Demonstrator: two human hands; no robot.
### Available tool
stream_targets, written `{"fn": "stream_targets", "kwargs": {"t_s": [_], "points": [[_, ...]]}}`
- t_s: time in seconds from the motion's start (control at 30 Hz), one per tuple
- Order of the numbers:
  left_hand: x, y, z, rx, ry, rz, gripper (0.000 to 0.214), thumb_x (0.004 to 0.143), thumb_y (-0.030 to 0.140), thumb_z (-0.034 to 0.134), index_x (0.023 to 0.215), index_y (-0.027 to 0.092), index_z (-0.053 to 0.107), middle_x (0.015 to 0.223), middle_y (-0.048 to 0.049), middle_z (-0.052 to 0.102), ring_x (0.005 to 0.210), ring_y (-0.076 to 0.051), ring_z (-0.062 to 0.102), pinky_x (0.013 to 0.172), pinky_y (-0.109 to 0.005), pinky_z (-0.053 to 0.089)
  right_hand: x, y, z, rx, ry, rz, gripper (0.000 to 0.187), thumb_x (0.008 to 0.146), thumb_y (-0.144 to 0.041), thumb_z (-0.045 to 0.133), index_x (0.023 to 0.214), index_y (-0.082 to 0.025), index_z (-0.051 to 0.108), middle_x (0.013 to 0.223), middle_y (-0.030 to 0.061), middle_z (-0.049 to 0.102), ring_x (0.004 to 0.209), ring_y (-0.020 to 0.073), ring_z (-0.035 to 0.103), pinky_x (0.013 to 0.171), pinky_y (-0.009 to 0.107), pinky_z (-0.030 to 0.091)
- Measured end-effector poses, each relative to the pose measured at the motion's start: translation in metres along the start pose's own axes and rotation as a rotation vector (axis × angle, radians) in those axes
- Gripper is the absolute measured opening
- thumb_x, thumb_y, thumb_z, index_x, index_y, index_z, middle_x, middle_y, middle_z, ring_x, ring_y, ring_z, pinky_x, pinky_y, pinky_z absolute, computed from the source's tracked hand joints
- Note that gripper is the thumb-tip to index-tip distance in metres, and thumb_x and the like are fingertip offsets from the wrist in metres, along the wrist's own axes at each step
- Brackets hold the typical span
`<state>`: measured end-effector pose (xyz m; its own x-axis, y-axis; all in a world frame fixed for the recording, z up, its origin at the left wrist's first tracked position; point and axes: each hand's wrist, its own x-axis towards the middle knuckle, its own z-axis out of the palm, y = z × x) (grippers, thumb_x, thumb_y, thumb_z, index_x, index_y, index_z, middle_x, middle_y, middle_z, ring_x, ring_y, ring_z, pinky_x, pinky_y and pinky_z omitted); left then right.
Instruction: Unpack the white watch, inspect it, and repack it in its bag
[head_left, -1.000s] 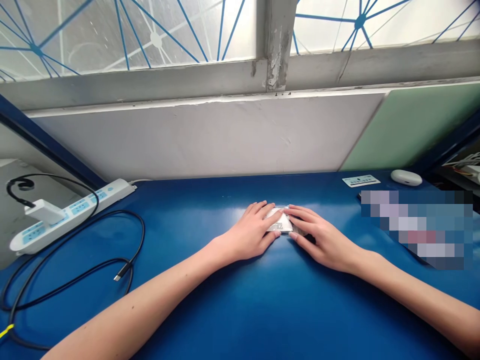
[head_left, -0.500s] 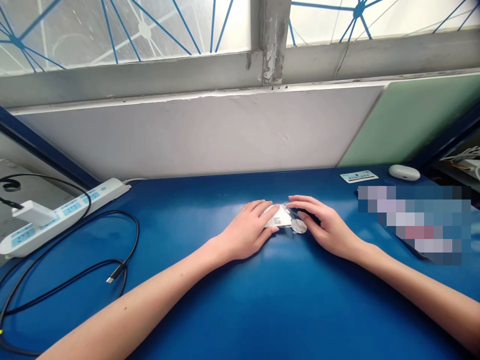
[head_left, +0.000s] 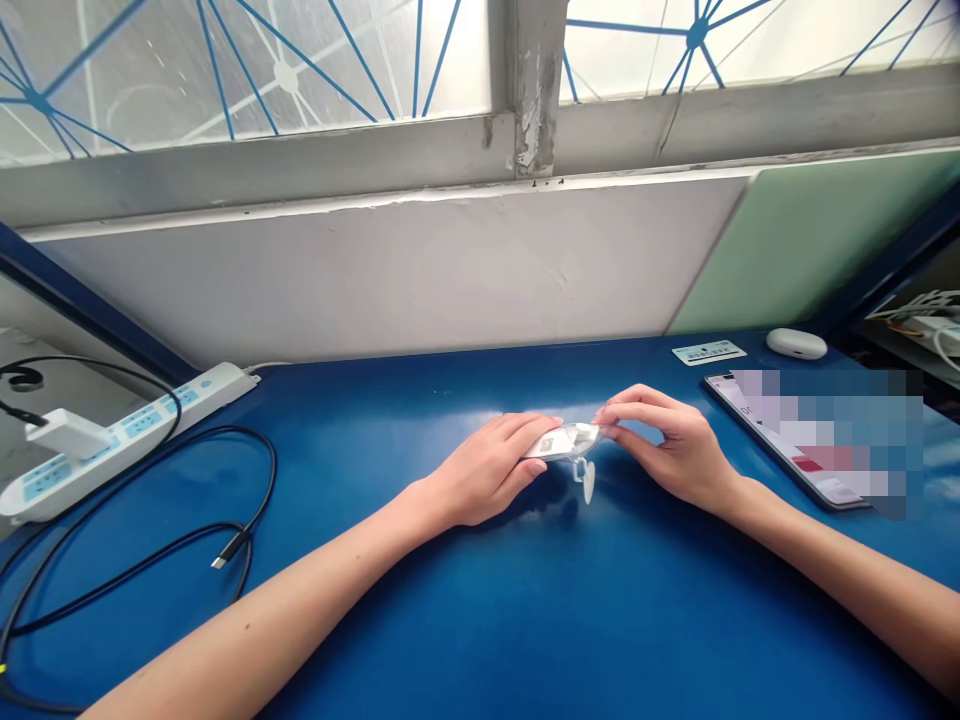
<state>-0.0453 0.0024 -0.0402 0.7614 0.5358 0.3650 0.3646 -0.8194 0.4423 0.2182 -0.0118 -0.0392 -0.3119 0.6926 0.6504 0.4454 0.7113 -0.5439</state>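
A small flat white packet in clear plastic point(head_left: 564, 441) is held just above the blue table point(head_left: 465, 600) between both hands. My left hand point(head_left: 491, 465) grips its left end, fingers curled over the top. My right hand point(head_left: 667, 445) pinches its right end with thumb and fingertips. A small clear tab or flap point(head_left: 587, 482) hangs down from the packet's underside toward the table.
A phone point(head_left: 795, 440) lies to the right, with a white earbud case point(head_left: 796, 343) and a small label point(head_left: 708, 351) behind it. At the left are a white power strip point(head_left: 135, 432) with a charger point(head_left: 64, 432) and a looped black cable point(head_left: 225, 550). A white wall panel point(head_left: 375, 270) backs the table.
Both hands went from lying flat over the packet on the table to gripping its ends and lifting it slightly. A clear tab now dangles beneath it.
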Motion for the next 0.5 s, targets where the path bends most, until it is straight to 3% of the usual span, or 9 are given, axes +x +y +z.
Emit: {"fn": "stream_targets", "kwargs": {"t_s": [0.1, 0.23, 0.33, 0.5], "points": [[0.0005, 0.0009, 0.0004, 0.006, 0.03, -0.048, 0.043, 0.106, 0.038, 0.032, 0.143, 0.018, 0.043, 0.143, -0.0138, 0.054, 0.133, -0.026, 0.05, 0.111, -0.043, 0.042, 0.0009, -0.0042, -0.0055, -0.033, 0.132, 0.031, 0.011, 0.09, -0.021, 0.066, 0.095, -0.028, 0.073, 0.089, 0.0044, 0.069, 0.079, 0.0209, 0.067, 0.071, 0.038, 0.058], [0.0001, 0.0017, 0.0013, 0.035, 0.048, -0.121, 0.047, 0.103, 0.035, 0.038, 0.148, 0.02, 0.035, 0.146, -0.0142, 0.05, 0.136, -0.027, 0.048, 0.112, -0.044, 0.042, 0.0041, -0.0092, -0.0092, 0.005, 0.289, 0.227, 0.008, 0.09, -0.033, 0.067, 0.088, -0.029, 0.074, 0.088, 0.0062, 0.068, 0.075, 0.0232, 0.066, 0.066, 0.041, 0.06], [-0.0012, 0.001, 0.0025, 0.054, 0.071, -0.138, 0.06, 0.101, 0.04, 0.047, 0.153, 0.022, 0.025, 0.15, -0.0152, 0.045, 0.138, -0.03, 0.045, 0.112, -0.049, 0.041, 0.0064, -0.009, -0.0072, 0.148, 0.312, 0.373, 0.015, 0.087, -0.04, 0.07, 0.083, -0.027, 0.075, 0.086, 0.0049, 0.069, 0.067, 0.0203, 0.065, 0.057, 0.038, 0.061], [-0.0022, -0.0001, 0.0042, 0.065, 0.107, -0.127, 0.094, 0.089, 0.054, 0.065, 0.158, 0.024, 0.009, 0.159, -0.0191, 0.029, 0.141, -0.036, 0.041, 0.114, -0.053, 0.039, 0.0045, -0.0017, 0.0, 0.357, 0.294, 0.568, 0.022, 0.082, -0.044, 0.075, 0.088, -0.024, 0.078, 0.089, 0.0042, 0.075, 0.076, 0.022, 0.07, 0.062, 0.037, 0.064]]}}
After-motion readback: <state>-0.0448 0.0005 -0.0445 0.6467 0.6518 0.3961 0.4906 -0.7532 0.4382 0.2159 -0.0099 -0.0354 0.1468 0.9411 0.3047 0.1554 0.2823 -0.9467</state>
